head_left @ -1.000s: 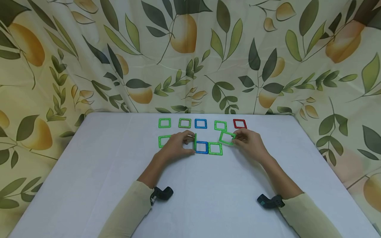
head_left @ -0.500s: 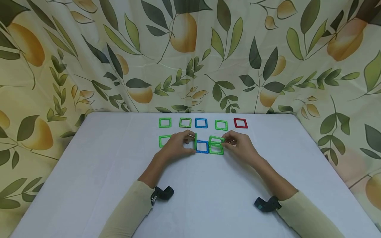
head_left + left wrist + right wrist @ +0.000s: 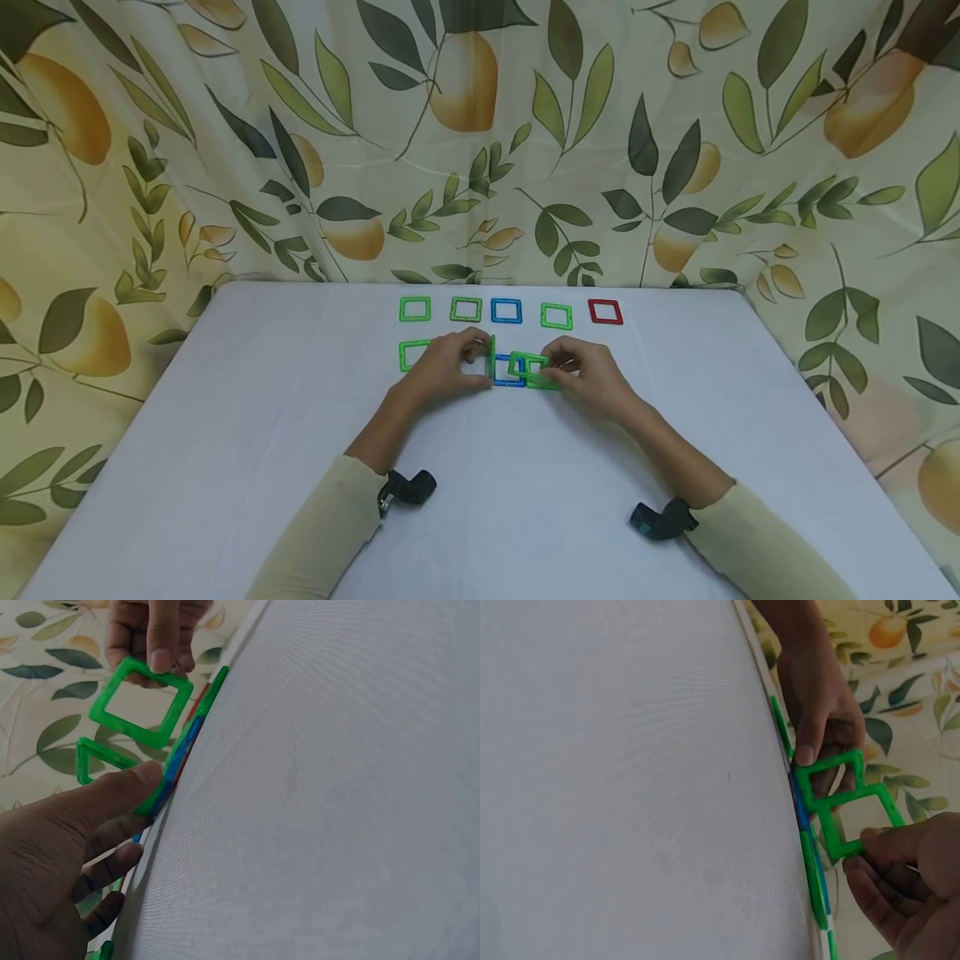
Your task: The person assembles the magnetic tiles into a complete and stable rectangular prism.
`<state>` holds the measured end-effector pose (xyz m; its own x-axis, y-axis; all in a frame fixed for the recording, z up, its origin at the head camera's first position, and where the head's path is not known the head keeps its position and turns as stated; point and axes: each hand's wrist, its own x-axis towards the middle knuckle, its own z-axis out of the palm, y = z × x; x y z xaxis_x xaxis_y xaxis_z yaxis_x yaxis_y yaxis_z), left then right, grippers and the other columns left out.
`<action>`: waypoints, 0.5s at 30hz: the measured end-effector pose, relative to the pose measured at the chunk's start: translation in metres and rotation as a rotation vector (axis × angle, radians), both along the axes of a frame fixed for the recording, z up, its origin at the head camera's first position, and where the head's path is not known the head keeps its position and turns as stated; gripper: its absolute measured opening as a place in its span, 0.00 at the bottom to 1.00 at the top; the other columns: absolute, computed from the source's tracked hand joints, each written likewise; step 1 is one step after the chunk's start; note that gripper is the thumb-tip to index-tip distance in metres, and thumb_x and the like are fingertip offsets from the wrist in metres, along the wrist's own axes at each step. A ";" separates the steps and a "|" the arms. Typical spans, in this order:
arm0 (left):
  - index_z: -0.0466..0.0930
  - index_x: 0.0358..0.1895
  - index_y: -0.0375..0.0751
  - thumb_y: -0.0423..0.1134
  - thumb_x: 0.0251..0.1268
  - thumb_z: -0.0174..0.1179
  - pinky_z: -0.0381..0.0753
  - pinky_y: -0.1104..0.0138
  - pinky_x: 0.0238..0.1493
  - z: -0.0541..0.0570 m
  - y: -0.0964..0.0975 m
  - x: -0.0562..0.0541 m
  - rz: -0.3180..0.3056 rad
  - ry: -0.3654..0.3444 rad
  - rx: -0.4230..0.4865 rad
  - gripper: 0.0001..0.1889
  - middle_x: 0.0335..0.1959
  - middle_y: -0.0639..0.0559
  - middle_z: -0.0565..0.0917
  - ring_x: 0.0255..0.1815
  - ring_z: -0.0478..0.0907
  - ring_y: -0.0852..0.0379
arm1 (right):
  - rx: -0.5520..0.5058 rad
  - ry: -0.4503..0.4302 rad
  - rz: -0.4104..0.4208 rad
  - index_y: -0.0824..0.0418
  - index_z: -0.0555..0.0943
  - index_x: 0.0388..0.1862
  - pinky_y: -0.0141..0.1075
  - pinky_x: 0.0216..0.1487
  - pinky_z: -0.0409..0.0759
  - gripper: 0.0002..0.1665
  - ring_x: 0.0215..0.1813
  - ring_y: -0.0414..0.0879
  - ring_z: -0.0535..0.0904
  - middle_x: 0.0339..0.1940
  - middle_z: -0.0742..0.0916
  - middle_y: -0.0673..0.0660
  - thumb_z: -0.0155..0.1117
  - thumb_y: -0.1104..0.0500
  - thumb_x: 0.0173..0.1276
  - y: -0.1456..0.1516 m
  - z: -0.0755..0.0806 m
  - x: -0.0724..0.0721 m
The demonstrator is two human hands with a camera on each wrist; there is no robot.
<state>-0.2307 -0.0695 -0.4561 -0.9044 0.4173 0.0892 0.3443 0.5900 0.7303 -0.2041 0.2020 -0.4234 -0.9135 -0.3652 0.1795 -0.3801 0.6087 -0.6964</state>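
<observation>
My left hand (image 3: 446, 367) steadies a green square magnetic tile (image 3: 492, 358) that stands on edge at the left side of a flat blue tile (image 3: 510, 384). Its thumb (image 3: 146, 774) is at the tile's near edge, with fingertips at the far side. To the blue tile's right lies a flat green tile (image 3: 543, 386), adjoining it. Between thumb and fingers, my right hand (image 3: 592, 371) pinches another green square tile (image 3: 161, 735), raised and tilted above these flat tiles. In the right wrist view this held tile (image 3: 889, 801) overlaps the standing one (image 3: 859, 769); contact between them cannot be told.
Along the back of the white table (image 3: 300, 500) lies a row of tiles: green (image 3: 415, 320), another green (image 3: 466, 322), blue (image 3: 506, 322), green (image 3: 557, 327) and red (image 3: 605, 322). One more green tile (image 3: 402, 357) is partly behind the left hand. A patterned cloth (image 3: 480, 208) hangs behind.
My right hand has carried its green tile leftward, from the right of the flat green tile to above the join with the blue one. The left hand and its standing tile stay put.
</observation>
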 end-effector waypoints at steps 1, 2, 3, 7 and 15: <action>0.79 0.65 0.49 0.42 0.58 0.81 0.80 0.60 0.57 0.000 0.000 0.000 0.000 0.004 0.003 0.32 0.57 0.55 0.87 0.51 0.80 0.56 | -0.002 0.001 0.004 0.64 0.86 0.47 0.44 0.49 0.86 0.11 0.44 0.50 0.86 0.40 0.90 0.54 0.76 0.69 0.66 -0.001 0.000 0.000; 0.79 0.65 0.49 0.42 0.57 0.81 0.80 0.60 0.57 0.000 0.000 -0.001 0.000 0.008 0.004 0.32 0.57 0.55 0.87 0.51 0.80 0.56 | -0.003 0.002 0.006 0.64 0.86 0.47 0.44 0.49 0.86 0.11 0.44 0.50 0.86 0.40 0.90 0.54 0.76 0.69 0.66 -0.002 0.000 -0.001; 0.79 0.65 0.48 0.42 0.57 0.81 0.80 0.60 0.56 0.000 -0.001 -0.001 0.000 0.012 0.006 0.32 0.57 0.55 0.87 0.50 0.80 0.56 | -0.004 0.001 0.008 0.64 0.86 0.47 0.44 0.49 0.86 0.11 0.44 0.50 0.85 0.40 0.89 0.54 0.76 0.69 0.66 -0.003 0.000 -0.001; 0.79 0.65 0.48 0.42 0.57 0.82 0.80 0.61 0.56 -0.001 -0.001 -0.001 -0.003 0.007 0.009 0.32 0.56 0.55 0.86 0.50 0.80 0.56 | -0.006 -0.019 0.019 0.63 0.86 0.47 0.42 0.48 0.86 0.11 0.44 0.49 0.85 0.40 0.90 0.53 0.76 0.68 0.67 -0.007 -0.002 -0.001; 0.78 0.65 0.48 0.42 0.57 0.81 0.80 0.61 0.56 -0.002 -0.002 -0.001 -0.008 0.015 0.007 0.32 0.56 0.54 0.87 0.50 0.80 0.56 | -0.016 -0.030 0.046 0.62 0.87 0.47 0.43 0.49 0.85 0.11 0.44 0.49 0.84 0.40 0.90 0.52 0.76 0.68 0.67 -0.009 -0.005 -0.001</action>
